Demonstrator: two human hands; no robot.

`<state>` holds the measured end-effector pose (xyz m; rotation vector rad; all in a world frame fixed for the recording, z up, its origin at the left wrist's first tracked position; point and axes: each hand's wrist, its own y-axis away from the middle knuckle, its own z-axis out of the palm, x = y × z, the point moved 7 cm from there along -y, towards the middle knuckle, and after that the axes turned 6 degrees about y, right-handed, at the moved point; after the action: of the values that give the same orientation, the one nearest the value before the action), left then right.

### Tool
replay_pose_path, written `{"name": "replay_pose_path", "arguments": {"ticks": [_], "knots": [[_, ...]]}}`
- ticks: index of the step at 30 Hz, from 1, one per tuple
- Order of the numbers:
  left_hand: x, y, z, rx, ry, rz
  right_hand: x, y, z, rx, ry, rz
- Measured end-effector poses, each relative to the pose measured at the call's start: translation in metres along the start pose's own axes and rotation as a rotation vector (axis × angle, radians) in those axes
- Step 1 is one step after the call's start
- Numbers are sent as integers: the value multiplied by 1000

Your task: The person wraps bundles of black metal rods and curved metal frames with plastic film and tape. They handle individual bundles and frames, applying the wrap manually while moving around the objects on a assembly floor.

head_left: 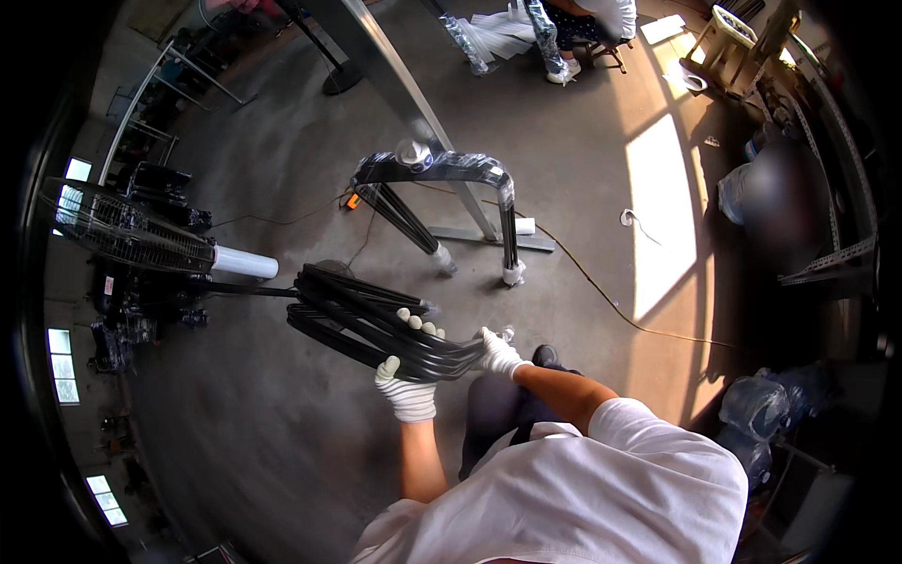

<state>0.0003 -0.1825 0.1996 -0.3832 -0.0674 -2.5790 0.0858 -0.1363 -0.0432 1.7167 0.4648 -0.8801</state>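
A bundle of black bent tubes [352, 324] is held up in front of my body, tilted. My left hand [407, 393], in a white knitted glove, is closed around the middle of the bundle, with its fingertips showing over the top side. My right hand [498, 356], gloved likewise, grips the bundle's right end, where a whitish wrapped tip shows past the fingers. Beyond the bundle, a similar set of black tubes [385, 169] stands on the floor as an arch, wrapped in clear film. On top of that arch sits a white roll [413, 154].
A metal post [413, 103] on a flat foot rises behind the arch. To the left are a large fan [132, 230] and dark wrapped bundles [155, 193]. A yellowish cord [601, 289] crosses the floor. Clear water jugs [754, 404] stand right; seated person [601, 19] at the back.
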Motion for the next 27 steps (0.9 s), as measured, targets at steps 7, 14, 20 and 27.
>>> {"name": "replay_pose_path", "arguments": {"ticks": [7, 14, 20, 27], "knots": [[-2, -77, -38, 106, 76, -66, -2, -72, -47, 195, 290, -122], [-24, -125, -70, 151, 74, -227, 39, -125, -76, 235, 354, -9], [-52, -156, -70, 276, 98, -311, 85, -147, -96, 152, 296, 291], [-81, -164, -99, 512, 45, -248, 140, -195, -111, -77, 26, 201]]}}
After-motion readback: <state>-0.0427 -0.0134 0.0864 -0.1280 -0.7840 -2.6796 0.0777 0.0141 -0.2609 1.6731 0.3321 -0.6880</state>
